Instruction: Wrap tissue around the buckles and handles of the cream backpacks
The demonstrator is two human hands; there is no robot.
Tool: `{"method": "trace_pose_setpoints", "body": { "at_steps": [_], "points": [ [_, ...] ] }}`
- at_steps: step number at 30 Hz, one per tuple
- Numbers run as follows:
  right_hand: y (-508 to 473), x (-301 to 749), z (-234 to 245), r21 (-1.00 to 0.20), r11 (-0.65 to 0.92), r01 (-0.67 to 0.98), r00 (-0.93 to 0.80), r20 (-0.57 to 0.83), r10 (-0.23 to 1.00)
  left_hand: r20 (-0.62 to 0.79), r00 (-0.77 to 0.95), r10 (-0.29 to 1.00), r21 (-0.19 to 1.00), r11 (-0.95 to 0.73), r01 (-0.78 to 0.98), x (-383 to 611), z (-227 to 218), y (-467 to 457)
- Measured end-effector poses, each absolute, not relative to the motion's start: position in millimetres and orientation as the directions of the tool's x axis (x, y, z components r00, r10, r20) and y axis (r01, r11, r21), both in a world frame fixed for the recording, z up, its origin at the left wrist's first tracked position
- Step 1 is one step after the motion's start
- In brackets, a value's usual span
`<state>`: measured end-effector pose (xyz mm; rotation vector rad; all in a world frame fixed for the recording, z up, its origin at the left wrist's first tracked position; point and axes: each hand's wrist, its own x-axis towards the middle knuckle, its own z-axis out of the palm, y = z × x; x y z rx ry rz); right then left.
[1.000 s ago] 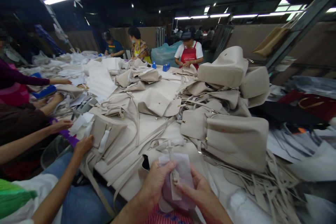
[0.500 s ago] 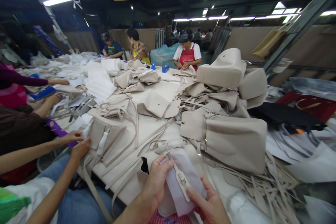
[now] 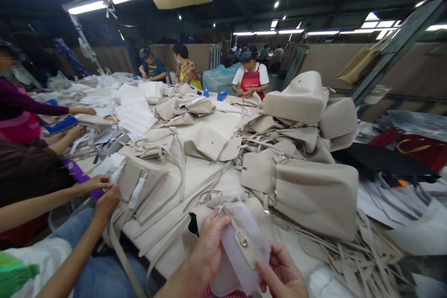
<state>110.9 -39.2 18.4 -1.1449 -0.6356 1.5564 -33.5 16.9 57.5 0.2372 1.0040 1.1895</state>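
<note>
At the table's near edge a beige handbag (image 3: 228, 275) lies in front of me, partly covered by a thin translucent white sheet (image 3: 232, 256). Across the sheet runs a beige leather tab with a metal buckle (image 3: 243, 240). My left hand (image 3: 208, 244) is closed on the sheet's left edge, its thumb pressing near the tab's upper end. With thumb and fingers my right hand (image 3: 282, 272) pinches the lower end of the tab, close to the sheet's right edge. The fingertips behind the sheet are partly hidden.
Beige handbags (image 3: 314, 195) are heaped at the right, with loose straps (image 3: 366, 251) below. To my left, a co-worker's hands (image 3: 106, 195) hold another bag (image 3: 143, 179). White sheets (image 3: 134, 111) cover the far left table. Another person in a red apron (image 3: 250, 80) works opposite.
My right hand has shifted slightly right and down, and the tab's lower end has swung right with it. The left hand keeps its hold. The whole view has tilted slightly upward.
</note>
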Motion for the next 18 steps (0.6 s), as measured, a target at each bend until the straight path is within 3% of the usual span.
{"method": "trace_pose_setpoints", "body": {
  "at_steps": [6,12,18],
  "points": [
    [-43.6,105.4,11.0,-0.674,-0.428,-0.602,-0.093,-0.473,0.876,-0.537,0.014,0.844,0.613,0.401,-0.681,-32.3,55.9,15.2],
    [-39.8,104.4,14.3,-0.862,-0.319,-0.394,0.096,-0.384,0.918,-0.551,0.004,0.834,0.615,0.410,-0.674,-29.1,56.2,15.4],
    [-39.1,113.4,10.0,-0.936,-0.313,-0.163,-0.042,-0.310,0.950,-0.576,-0.003,0.817,0.610,0.427,-0.667,-28.0,55.9,17.4]
  ]
}}
